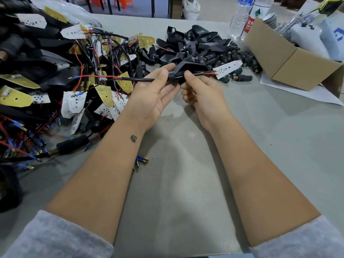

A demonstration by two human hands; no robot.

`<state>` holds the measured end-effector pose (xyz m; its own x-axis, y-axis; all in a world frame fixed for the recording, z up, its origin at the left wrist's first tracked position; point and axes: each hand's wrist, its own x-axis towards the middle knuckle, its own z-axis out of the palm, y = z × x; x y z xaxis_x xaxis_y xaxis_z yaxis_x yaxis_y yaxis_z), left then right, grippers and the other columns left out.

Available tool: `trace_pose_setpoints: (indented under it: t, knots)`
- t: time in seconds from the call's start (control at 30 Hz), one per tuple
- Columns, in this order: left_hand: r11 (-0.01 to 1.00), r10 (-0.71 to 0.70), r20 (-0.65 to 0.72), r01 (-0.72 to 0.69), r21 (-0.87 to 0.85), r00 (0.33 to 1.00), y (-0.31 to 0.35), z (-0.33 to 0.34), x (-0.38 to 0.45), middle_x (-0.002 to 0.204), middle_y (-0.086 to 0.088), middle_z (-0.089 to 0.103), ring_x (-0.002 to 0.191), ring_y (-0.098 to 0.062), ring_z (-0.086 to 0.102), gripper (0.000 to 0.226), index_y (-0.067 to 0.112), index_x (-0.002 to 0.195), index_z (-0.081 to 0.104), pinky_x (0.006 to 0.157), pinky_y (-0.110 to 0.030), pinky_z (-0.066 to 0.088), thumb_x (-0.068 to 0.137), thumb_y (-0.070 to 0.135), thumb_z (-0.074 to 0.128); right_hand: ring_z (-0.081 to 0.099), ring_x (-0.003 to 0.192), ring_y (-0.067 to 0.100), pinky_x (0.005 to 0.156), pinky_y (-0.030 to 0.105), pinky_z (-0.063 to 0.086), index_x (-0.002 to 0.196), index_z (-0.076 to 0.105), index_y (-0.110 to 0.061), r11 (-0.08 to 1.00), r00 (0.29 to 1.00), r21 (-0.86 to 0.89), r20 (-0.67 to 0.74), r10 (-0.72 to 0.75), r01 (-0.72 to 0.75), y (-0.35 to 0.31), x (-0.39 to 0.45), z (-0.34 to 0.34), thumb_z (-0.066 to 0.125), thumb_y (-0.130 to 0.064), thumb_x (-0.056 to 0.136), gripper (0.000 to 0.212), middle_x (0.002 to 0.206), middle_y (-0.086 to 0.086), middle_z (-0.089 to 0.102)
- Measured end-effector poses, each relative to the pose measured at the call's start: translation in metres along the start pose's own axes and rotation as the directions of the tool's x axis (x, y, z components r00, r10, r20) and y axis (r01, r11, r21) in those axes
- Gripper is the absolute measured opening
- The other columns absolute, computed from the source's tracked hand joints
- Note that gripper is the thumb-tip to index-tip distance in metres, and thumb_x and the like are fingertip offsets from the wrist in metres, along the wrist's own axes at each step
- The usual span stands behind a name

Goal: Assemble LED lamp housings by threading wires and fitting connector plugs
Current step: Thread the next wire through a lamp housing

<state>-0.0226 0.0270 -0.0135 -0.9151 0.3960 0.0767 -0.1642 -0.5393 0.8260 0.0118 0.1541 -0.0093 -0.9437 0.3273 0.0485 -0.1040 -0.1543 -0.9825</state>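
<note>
Roughly, counter (186, 174): grey ribbed mat, bare stretch nearer the person than the housing.
Housing (188, 68): black angular plastic shell, held above the counter between both hands.
Left hand (154, 94): thumb and fingers pinch the housing's collar and the black cable (137, 79).
Right hand (202, 92): fingers curled, gripping the housing's underside.
LED board (228, 68): white, flat, just right of the housing on red wire.
Cardboard box (290, 60): further right.
</note>
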Motion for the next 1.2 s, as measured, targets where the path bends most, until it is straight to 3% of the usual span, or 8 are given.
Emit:
trace_pose_setpoints:
  t: [0.2, 0.4, 0.5, 0.57, 0.67, 0.8, 1.03, 1.2]
  knots:
    - [0.996, 0.092, -0.199, -0.094, 0.0, 0.976, 0.002, -0.004, 0.003, 0.106, -0.009, 0.071, 0.094, -0.016, 0.072, 0.023, 0.013, 0.105, 0.065, 0.08, -0.024, 0.057, 0.104, 0.013, 0.042, 0.055, 0.055, 0.011, 0.06, 0.022, 0.041, 0.059, 0.053, -0.01, 0.999, 1.0, -0.046, 0.003, 0.023, -0.022, 0.001, -0.001, 0.002, 0.055, -0.021, 0.097, 0.04, 0.062, 0.007, 0.058]
    - [0.989, 0.135, -0.252, -0.145, -0.021, 0.958, 0.003, -0.009, 0.005, 0.11, -0.008, 0.07, 0.096, -0.016, 0.072, 0.023, 0.012, 0.107, 0.063, 0.083, -0.026, 0.057, 0.105, 0.014, 0.04, 0.043, 0.055, 0.012, 0.061, 0.026, 0.04, 0.056, 0.04, -0.017, 0.994, 0.927, -0.072, -0.36, -0.106, 0.085, -0.001, 0.0, -0.003, 0.059, -0.014, 0.091, 0.04, 0.057, -0.003, 0.045]
    - [0.991, 0.133, -0.262, -0.129, 0.033, 0.956, 0.003, -0.009, 0.006, 0.112, -0.01, 0.07, 0.095, -0.018, 0.072, 0.022, 0.013, 0.106, 0.063, 0.079, -0.026, 0.057, 0.105, 0.015, 0.041, 0.044, 0.069, 0.012, 0.068, 0.024, 0.041, 0.071, 0.044, -0.02, 0.97, 0.804, -0.172, -0.545, -0.237, 0.169, -0.002, 0.001, -0.007, 0.063, -0.013, 0.084, 0.024, 0.083, 0.001, 0.051]
    - [0.991, 0.126, -0.259, -0.11, 0.073, 0.958, 0.002, -0.008, 0.006, 0.109, -0.009, 0.071, 0.094, -0.018, 0.073, 0.022, 0.013, 0.104, 0.063, 0.077, -0.025, 0.057, 0.105, 0.015, 0.041, 0.053, 0.083, 0.014, 0.073, 0.021, 0.044, 0.087, 0.05, -0.022, 0.984, 0.787, -0.122, -0.592, -0.174, 0.126, -0.003, 0.004, -0.01, 0.065, -0.016, 0.084, 0.017, 0.108, 0.007, 0.055]
    - [0.988, 0.122, -0.249, -0.096, 0.118, 0.961, 0.001, -0.006, 0.005, 0.109, -0.01, 0.07, 0.095, -0.019, 0.072, 0.022, 0.013, 0.103, 0.063, 0.078, -0.025, 0.057, 0.105, 0.015, 0.041, 0.064, 0.095, 0.02, 0.083, 0.033, 0.05, 0.104, 0.055, -0.02, 0.997, 0.851, -0.075, -0.522, -0.05, 0.013, 0.001, 0.009, -0.014, 0.061, -0.023, 0.091, 0.015, 0.109, 0.002, 0.06]
    - [0.988, 0.13, -0.266, -0.101, 0.12, 0.955, 0.0, -0.006, 0.005, 0.109, -0.011, 0.069, 0.093, -0.018, 0.073, 0.023, 0.012, 0.101, 0.062, 0.079, -0.026, 0.057, 0.106, 0.014, 0.04, 0.061, 0.059, 0.007, 0.059, 0.021, 0.046, 0.099, 0.057, -0.018, 0.995, 0.863, -0.073, -0.497, -0.092, 0.064, 0.004, 0.009, -0.014, 0.055, -0.012, 0.095, 0.007, 0.085, -0.004, 0.06]
    - [0.995, 0.092, -0.288, -0.081, 0.049, 0.953, 0.001, -0.009, 0.007, 0.105, -0.011, 0.071, 0.092, -0.02, 0.073, 0.022, 0.01, 0.102, 0.062, 0.076, -0.026, 0.058, 0.105, 0.013, 0.04, 0.048, 0.042, 0.007, 0.046, 0.018, 0.043, 0.085, 0.056, -0.014, 0.824, 0.964, 0.566, -0.209, 0.167, -0.02, -0.004, 0.009, -0.015, 0.047, -0.004, 0.1, 0.02, 0.06, 0.0, 0.058]
    - [0.997, 0.064, -0.31, -0.072, -0.014, 0.949, 0.002, -0.008, 0.007, 0.102, -0.009, 0.073, 0.087, -0.018, 0.074, 0.02, 0.013, 0.102, 0.063, 0.073, -0.026, 0.058, 0.104, 0.019, 0.044, 0.047, 0.044, 0.006, 0.047, 0.017, 0.043, 0.089, 0.057, -0.012, 0.863, 0.969, 0.503, -0.191, 0.158, -0.041, -0.003, 0.009, -0.011, 0.051, -0.005, 0.098, 0.013, 0.067, 0.002, 0.054]
